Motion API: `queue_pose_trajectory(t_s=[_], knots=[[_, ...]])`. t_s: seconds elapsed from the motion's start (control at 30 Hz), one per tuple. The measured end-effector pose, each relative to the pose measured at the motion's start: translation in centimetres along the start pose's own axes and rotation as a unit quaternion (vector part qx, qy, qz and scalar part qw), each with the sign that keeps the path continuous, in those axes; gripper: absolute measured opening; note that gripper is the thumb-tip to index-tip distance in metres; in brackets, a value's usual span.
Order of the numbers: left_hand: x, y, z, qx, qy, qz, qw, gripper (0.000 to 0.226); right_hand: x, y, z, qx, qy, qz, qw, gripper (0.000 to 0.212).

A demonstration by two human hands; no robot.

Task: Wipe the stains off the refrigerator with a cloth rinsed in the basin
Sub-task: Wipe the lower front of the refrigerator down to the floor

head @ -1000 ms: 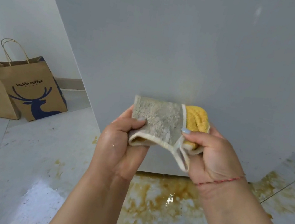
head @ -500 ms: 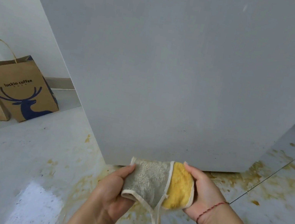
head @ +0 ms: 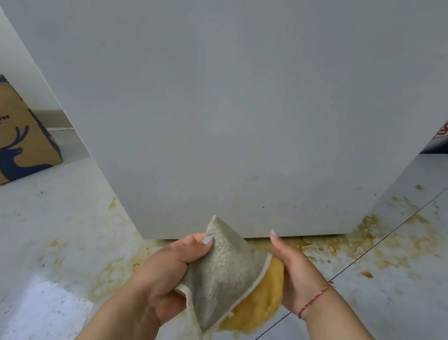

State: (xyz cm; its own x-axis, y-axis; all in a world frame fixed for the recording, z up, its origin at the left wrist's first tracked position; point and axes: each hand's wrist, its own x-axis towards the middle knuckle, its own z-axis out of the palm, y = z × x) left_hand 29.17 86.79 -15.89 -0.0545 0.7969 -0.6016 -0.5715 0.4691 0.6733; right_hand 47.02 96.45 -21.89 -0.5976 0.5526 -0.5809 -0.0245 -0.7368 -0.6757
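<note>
While both hands hold it up in the air, the cloth [head: 223, 279] hangs between them, low in front of the refrigerator [head: 229, 96]. One side of the cloth is gray and fuzzy, and the other side is yellow. The left hand [head: 173, 271] pinches the gray part near its top corner, with the thumb on the front and the fingers curled behind. The right hand [head: 293, 273] is on the yellow side, with its palm against the cloth and its fingers going behind it. One finger of that hand points up. A thin red string [head: 313, 299] goes round the right wrist.

Brown and yellow stains [head: 377, 240] are spread on the floor [head: 12, 238] by the bottom of the refrigerator. Some small dark specks sit on the refrigerator near its bottom edge. A brown paper bag [head: 0, 132] with a blue deer stands on the floor far to the left.
</note>
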Motion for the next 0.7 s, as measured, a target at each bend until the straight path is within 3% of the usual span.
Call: queue_pose_trajectory(t_s=[0.1,0.27,0.4,0.47,0.6,0.7], knots=[[0.4,-0.2,-0.3,0.081,0.030,-0.003,0.996,0.025,-0.1,0.6,-0.2,0.008,-0.066,0.024,0.997,0.032],[0.4,0.1,-1.4,0.160,0.032,-0.030,0.986,0.021,0.4,0.5,-1.3,-0.009,-0.005,-0.065,0.998,0.021],[0.5,0.5,-1.2,0.187,0.005,-0.018,0.982,0.032,0.5,-0.2,-1.3,-0.107,0.021,-0.143,0.984,0.012],[0.4,0.8,-0.7,0.190,0.001,0.013,0.982,0.025,0.3,-0.5,-0.8,-0.162,0.008,-0.169,0.972,0.018],[0.2,2.2,-0.4,0.223,0.018,0.068,0.972,0.028,0.1,-1.4,-1.7,-0.249,-0.019,-0.176,0.952,0.054],[0.0,2.7,-0.5,0.249,0.030,0.075,0.965,0.030,0.2,-1.7,-2.3,-0.201,-0.013,-0.189,0.961,0.045]])
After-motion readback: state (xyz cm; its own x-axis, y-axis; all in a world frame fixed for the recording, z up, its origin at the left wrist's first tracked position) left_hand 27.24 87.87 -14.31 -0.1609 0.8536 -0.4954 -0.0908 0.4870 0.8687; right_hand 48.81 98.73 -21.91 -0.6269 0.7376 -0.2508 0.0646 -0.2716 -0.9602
